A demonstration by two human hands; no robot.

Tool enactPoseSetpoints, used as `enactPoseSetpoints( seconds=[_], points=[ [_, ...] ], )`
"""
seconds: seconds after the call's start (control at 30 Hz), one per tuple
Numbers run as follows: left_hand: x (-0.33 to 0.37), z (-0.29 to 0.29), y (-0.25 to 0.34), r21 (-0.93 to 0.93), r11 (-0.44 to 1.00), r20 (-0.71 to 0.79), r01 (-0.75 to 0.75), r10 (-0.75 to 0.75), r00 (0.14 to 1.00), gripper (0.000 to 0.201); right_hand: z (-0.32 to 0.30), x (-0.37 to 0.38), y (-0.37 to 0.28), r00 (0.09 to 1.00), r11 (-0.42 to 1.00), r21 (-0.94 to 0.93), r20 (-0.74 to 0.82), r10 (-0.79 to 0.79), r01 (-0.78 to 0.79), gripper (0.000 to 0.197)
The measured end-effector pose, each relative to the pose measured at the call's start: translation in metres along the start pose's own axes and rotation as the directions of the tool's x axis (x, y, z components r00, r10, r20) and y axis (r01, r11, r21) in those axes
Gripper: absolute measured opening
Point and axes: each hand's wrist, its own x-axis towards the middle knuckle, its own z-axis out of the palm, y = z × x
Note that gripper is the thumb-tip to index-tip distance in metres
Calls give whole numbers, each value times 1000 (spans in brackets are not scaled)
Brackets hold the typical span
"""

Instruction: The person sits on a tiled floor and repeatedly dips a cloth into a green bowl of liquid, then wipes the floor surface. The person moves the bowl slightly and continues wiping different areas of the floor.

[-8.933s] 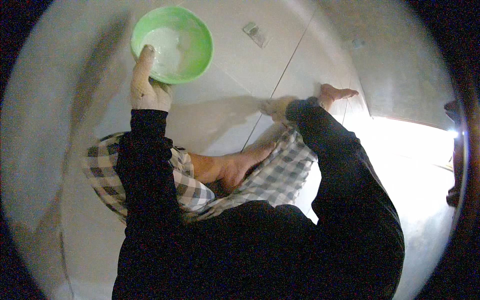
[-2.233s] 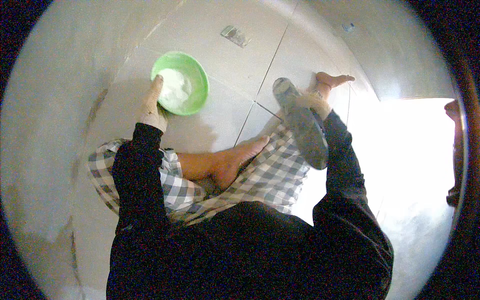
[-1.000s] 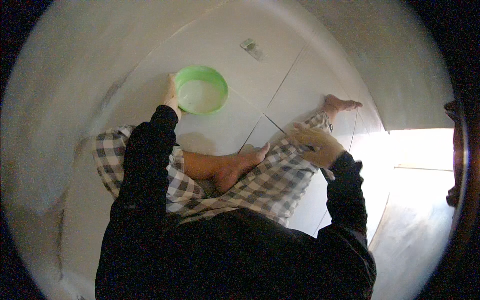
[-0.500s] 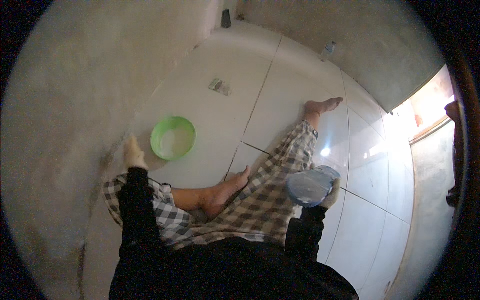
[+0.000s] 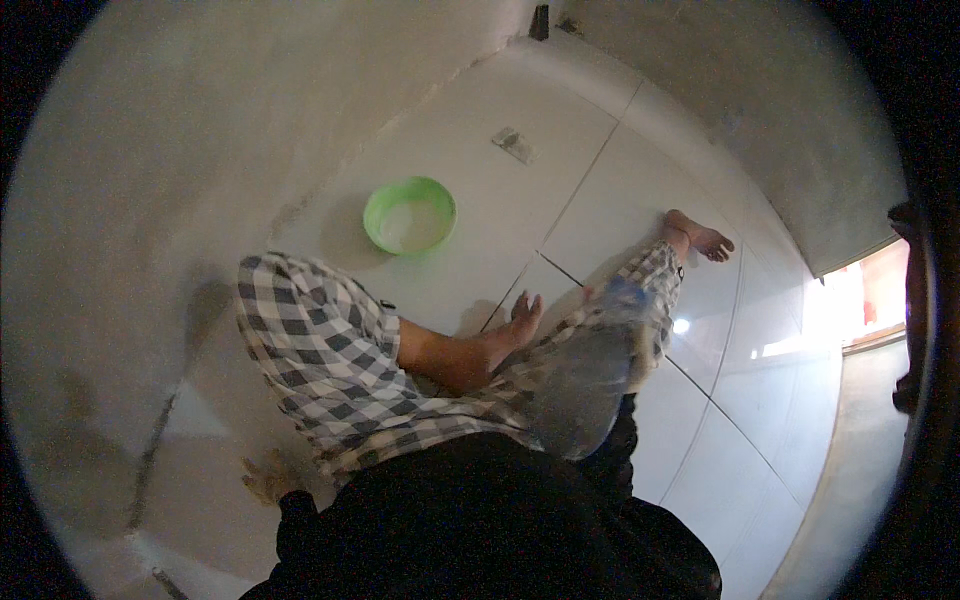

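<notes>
My right hand [image 5: 643, 362] grips a translucent bluish plastic container [image 5: 580, 385], blurred by motion, above my right leg. The container has a bluer end pointing away from me; its exact kind is not clear. Low at the left, my left hand [image 5: 268, 478] rests on the floor beside my hip with its fingers spread and nothing in them. A round light-green bowl [image 5: 408, 190] sits on the tiles beyond my bent left knee, with something pale in its bottom. Neither hand touches the bowl.
Both legs, in checked trousers [image 5: 320, 330], are on the tiled floor. A small flat packet [image 5: 513, 145] lies farther off. Plastered walls [image 5: 200, 130] meet at a far corner, near a dark upright object [image 5: 540, 22]. Bright light enters an opening [image 5: 865, 305] at the right.
My left hand has gone from beside the bowl back to the floor by my hip. The right hand has tilted the container. The view has shifted, and my left knee is now raised higher.
</notes>
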Motion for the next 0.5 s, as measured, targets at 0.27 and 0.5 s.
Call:
enactPoseSetpoints(
  seconds=[0.27,0.5],
  points=[
    [3,25,53,-143,987,-57,79,-88,995,77,209,68,-170,913,534,-755,397,-90,380,48],
    [34,4,95,-208,978,-97,17,-37,995,84,435,296,-64,440,-638,274,531,724,720,62]
  ],
)
